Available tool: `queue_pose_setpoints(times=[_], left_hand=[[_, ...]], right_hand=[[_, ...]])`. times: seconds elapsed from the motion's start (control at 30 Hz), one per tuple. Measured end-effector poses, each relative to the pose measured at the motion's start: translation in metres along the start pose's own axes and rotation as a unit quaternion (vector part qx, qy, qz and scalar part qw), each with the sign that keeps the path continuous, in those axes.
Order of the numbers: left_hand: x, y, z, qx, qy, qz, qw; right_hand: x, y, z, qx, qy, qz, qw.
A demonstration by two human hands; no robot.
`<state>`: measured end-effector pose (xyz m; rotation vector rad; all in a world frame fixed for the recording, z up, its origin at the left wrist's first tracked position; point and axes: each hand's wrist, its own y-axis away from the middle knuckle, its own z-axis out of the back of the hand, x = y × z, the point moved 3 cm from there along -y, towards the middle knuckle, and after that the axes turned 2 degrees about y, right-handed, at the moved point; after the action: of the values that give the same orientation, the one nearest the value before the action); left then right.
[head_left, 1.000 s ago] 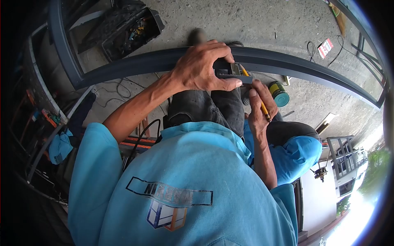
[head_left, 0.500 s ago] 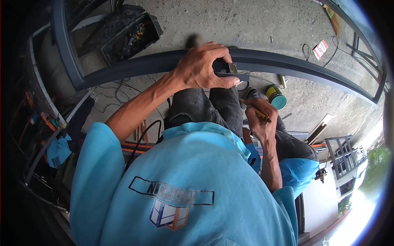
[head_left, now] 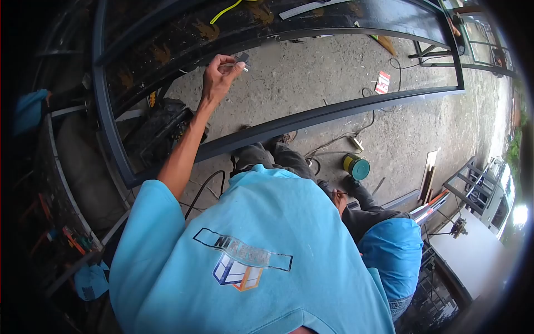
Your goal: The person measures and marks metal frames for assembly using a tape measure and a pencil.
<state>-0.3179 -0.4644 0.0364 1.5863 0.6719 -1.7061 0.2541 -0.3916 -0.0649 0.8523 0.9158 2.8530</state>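
Note:
My left hand (head_left: 221,77) reaches forward over the opening of a large dark grey metal frame (head_left: 311,118). Thumb and fingers are pinched on a small dark and silver piece (head_left: 243,61), whose exact kind I cannot make out. Beyond the hand lies a dark work surface (head_left: 183,47) with brown patches; the frame's far part rests over it. The frame's near bar runs crosswise in front of my body. My right hand is out of view.
A co-worker in a blue shirt (head_left: 392,250) sits low at my right, one hand (head_left: 338,200) by their legs. Nearby stand a green-lidded can (head_left: 356,167) and a power strip (head_left: 356,143) with cables. A black tool box (head_left: 161,131) is at the left. A yellow strap (head_left: 225,11) lies ahead.
My left hand has left the near bar and moved forward with the small piece. My right hand, which held a yellow pen-like tool, has gone out of view. The view has shifted.

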Motion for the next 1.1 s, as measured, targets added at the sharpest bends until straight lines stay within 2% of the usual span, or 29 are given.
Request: queue_pose_setpoints(times=[0.03, 0.1, 0.13, 0.17, 0.23, 0.27, 0.33, 0.37, 0.4, 0.43, 0.5, 0.53, 0.57, 0.6, 0.67, 0.73, 0.77, 0.83, 0.87, 0.9, 0.97, 1.0, 1.03, 1.07, 1.1], left_hand=[[-0.004, -0.022, 0.003, 0.006, 0.005, -0.017, 1.0], [-0.012, -0.077, 0.006, -0.03, -0.062, -0.069, 0.995], [-0.013, -0.104, 0.005, -0.02, -0.105, -0.094, 0.99], [-0.01, -0.129, 0.005, -0.064, -0.234, -0.146, 0.959], [-0.014, -0.164, 0.005, -0.075, -0.274, -0.129, 0.95], [-0.015, -0.179, 0.009, -0.112, -0.286, -0.147, 0.94], [-0.023, -0.201, 0.024, -0.144, -0.243, -0.133, 0.95], [-0.023, -0.204, 0.031, -0.183, -0.253, -0.155, 0.937], [-0.02, -0.206, 0.042, -0.203, -0.262, -0.16, 0.93], [0.0, -0.218, 0.062, -0.223, -0.329, -0.162, 0.903], [0.031, -0.222, 0.098, -0.269, -0.392, -0.118, 0.872], [0.058, -0.231, 0.119, -0.269, -0.429, -0.066, 0.86], [0.085, -0.239, 0.136, -0.25, -0.462, -0.058, 0.849], [0.103, -0.24, 0.146, -0.245, -0.464, -0.068, 0.849], [0.101, -0.237, 0.14, -0.237, -0.468, -0.078, 0.848], [0.051, -0.202, 0.109, -0.336, -0.554, -0.142, 0.748], [0.03, -0.197, 0.093, -0.297, -0.536, -0.173, 0.771], [0.018, -0.214, 0.062, -0.218, -0.496, -0.248, 0.803], [0.014, -0.227, 0.043, -0.161, -0.451, -0.296, 0.826], [0.004, -0.233, 0.022, -0.109, -0.419, -0.293, 0.853], [0.01, -0.262, -0.012, -0.007, -0.369, -0.192, 0.909], [0.019, -0.281, -0.025, 0.022, -0.365, -0.162, 0.916], [0.027, -0.292, -0.035, 0.05, -0.362, -0.131, 0.921], [0.023, -0.291, -0.044, 0.043, -0.451, -0.084, 0.888], [0.021, -0.289, -0.05, 0.048, -0.453, -0.085, 0.886]], right_hand=[[-0.024, 0.006, -0.007, 0.006, 0.017, 0.015, 1.0], [-0.066, 0.012, -0.032, -0.092, 0.052, -0.02, 0.994], [-0.057, -0.002, -0.046, -0.103, 0.034, -0.002, 0.994], [-0.046, -0.01, -0.058, -0.098, 0.022, 0.008, 0.995], [-0.03, -0.011, -0.075, -0.086, 0.007, 0.017, 0.996], [-0.024, -0.007, -0.08, -0.084, 0.0, 0.016, 0.996], [-0.014, 0.006, -0.077, -0.102, -0.02, -0.002, 0.995], [-0.015, 0.02, -0.073, -0.121, -0.033, -0.022, 0.992], [0.015, 0.032, -0.068, -0.098, -0.031, -0.077, 0.992], [0.025, 0.039, -0.067, -0.081, -0.091, -0.088, 0.989], [0.033, 0.048, -0.069, -0.102, -0.065, -0.092, 0.988], [0.031, 0.052, -0.07, -0.098, -0.083, -0.101, 0.987], [0.031, 0.055, -0.071, -0.089, -0.097, -0.105, 0.986], [0.032, 0.059, -0.071, -0.098, -0.106, -0.114, 0.983], [0.042, 0.072, -0.067, -0.126, -0.145, -0.151, 0.97], [0.043, 0.075, -0.068, -0.103, -0.331, -0.163, 0.924], [0.031, 0.068, -0.07, -0.091, -0.405, -0.16, 0.895], [0.045, 0.062, -0.058, -0.102, -0.433, -0.148, 0.883], [0.065, 0.059, -0.05, -0.111, -0.465, -0.132, 0.868], [0.096, 0.061, -0.035, -0.106, -0.449, -0.131, 0.877], [0.125, 0.044, -0.021, -0.074, -0.44, -0.054, 0.893], [0.147, 0.035, -0.014, -0.068, -0.413, -0.026, 0.908], [0.17, 0.026, -0.008, -0.052, -0.364, -0.014, 0.93], [0.195, 0.016, -0.002, -0.034, -0.314, -0.001, 0.949], [0.216, 0.004, -0.001, -0.04, -0.275, 0.031, 0.96]])
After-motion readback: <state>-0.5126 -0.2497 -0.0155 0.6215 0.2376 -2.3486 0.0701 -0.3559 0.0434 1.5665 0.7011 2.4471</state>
